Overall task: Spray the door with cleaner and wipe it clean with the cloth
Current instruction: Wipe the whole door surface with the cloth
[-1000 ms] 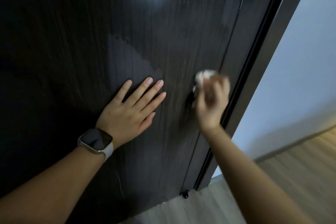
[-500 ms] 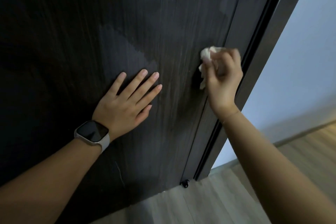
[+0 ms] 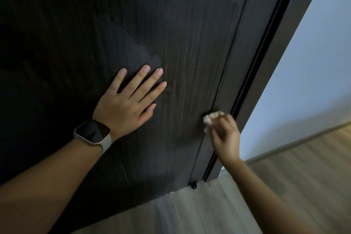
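A dark wood-grain door point(image 3: 95, 24) fills most of the view, with a paler damp patch above my left hand. My left hand point(image 3: 129, 102) lies flat on the door with fingers straight and spread; a watch sits on that wrist. My right hand point(image 3: 225, 133) grips a small crumpled white cloth point(image 3: 211, 117) and presses it against the door's right edge, low down near the frame. No spray bottle is in view.
The dark door frame point(image 3: 269, 43) runs along the right edge of the door. A small black stopper point(image 3: 193, 184) sits at the door's bottom corner. Beyond lie a pale wall point(image 3: 313, 62) and a light wooden floor point(image 3: 284, 186).
My right hand moved up the door's edge with the cloth, then came down to a lower spot near the bottom. My left hand stayed flat on the door.
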`<action>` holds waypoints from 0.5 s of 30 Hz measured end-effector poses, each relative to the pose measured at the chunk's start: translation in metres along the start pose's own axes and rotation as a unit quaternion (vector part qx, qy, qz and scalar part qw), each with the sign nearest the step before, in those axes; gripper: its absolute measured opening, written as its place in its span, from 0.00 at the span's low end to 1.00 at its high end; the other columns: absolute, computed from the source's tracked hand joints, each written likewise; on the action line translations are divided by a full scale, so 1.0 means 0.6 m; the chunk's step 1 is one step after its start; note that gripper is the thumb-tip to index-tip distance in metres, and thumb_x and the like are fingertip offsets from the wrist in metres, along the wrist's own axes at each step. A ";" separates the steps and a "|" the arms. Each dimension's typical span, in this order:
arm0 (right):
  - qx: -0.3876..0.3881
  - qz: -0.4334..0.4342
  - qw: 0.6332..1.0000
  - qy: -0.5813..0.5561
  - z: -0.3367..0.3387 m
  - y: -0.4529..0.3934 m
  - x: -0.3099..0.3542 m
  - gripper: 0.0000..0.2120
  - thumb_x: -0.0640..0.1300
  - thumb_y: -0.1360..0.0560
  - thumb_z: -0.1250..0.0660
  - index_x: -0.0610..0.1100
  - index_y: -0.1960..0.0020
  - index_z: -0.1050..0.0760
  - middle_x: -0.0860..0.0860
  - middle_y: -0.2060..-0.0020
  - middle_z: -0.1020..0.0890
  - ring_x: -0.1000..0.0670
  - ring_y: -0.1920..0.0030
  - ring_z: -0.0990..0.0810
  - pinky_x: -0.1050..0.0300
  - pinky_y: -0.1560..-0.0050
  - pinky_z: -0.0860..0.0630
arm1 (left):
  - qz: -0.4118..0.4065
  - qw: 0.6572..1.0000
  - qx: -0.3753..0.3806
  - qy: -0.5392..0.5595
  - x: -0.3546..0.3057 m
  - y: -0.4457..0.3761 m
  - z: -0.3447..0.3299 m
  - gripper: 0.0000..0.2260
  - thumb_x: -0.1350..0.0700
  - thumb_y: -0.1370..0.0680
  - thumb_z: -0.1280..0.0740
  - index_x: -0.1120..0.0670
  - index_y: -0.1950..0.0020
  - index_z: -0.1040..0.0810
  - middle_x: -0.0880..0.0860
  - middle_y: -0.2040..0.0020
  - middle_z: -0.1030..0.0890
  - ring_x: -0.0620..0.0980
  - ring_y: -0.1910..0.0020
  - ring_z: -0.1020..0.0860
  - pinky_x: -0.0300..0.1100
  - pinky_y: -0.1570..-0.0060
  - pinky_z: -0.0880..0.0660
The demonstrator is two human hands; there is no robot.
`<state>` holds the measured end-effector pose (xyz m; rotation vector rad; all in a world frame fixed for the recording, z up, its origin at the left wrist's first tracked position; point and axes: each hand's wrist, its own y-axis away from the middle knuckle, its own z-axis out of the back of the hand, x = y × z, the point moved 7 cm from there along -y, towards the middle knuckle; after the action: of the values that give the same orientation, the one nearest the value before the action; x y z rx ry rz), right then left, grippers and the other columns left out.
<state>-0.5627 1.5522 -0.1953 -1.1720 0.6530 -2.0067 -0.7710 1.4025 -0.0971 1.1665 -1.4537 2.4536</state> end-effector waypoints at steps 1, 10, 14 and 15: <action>-0.038 0.006 0.999 -0.023 0.020 -0.027 0.017 0.08 0.33 0.27 0.29 0.39 0.49 0.20 0.53 0.51 0.26 0.53 0.49 0.23 0.62 0.47 0.27 | 0.000 1.000 0.001 0.001 0.000 0.000 0.000 0.27 0.46 0.19 0.40 0.52 0.21 0.37 0.55 0.21 0.39 0.56 0.22 0.42 0.59 0.26 0.47; -0.134 0.018 0.987 -0.091 0.007 -0.043 0.032 0.05 0.29 0.25 0.31 0.36 0.52 0.21 0.47 0.53 0.25 0.56 0.50 0.22 0.63 0.51 0.28 | -0.002 1.000 0.012 -0.017 -0.002 0.003 -0.003 0.28 0.45 0.19 0.42 0.52 0.20 0.41 0.54 0.20 0.44 0.56 0.22 0.44 0.59 0.26 0.49; 0.027 0.000 1.000 0.004 -0.093 0.089 -0.052 0.10 0.31 0.30 0.27 0.42 0.51 0.19 0.52 0.52 0.23 0.47 0.51 0.22 0.53 0.52 0.23 | 0.000 1.000 0.010 -0.021 -0.002 0.004 -0.002 0.28 0.45 0.19 0.40 0.51 0.20 0.40 0.54 0.20 0.42 0.57 0.23 0.42 0.60 0.26 0.50; 0.057 -0.019 0.998 0.024 -0.106 0.113 -0.066 0.09 0.32 0.30 0.27 0.43 0.52 0.18 0.53 0.53 0.23 0.48 0.52 0.21 0.55 0.53 0.23 | 0.000 1.000 0.009 -0.019 -0.002 0.004 -0.001 0.28 0.45 0.19 0.40 0.51 0.20 0.40 0.54 0.21 0.41 0.57 0.23 0.42 0.60 0.26 0.50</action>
<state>-0.5842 1.5456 -0.2938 -1.0791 0.5361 -2.0814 -0.7714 1.4022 -0.0998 1.2247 -1.4433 2.4626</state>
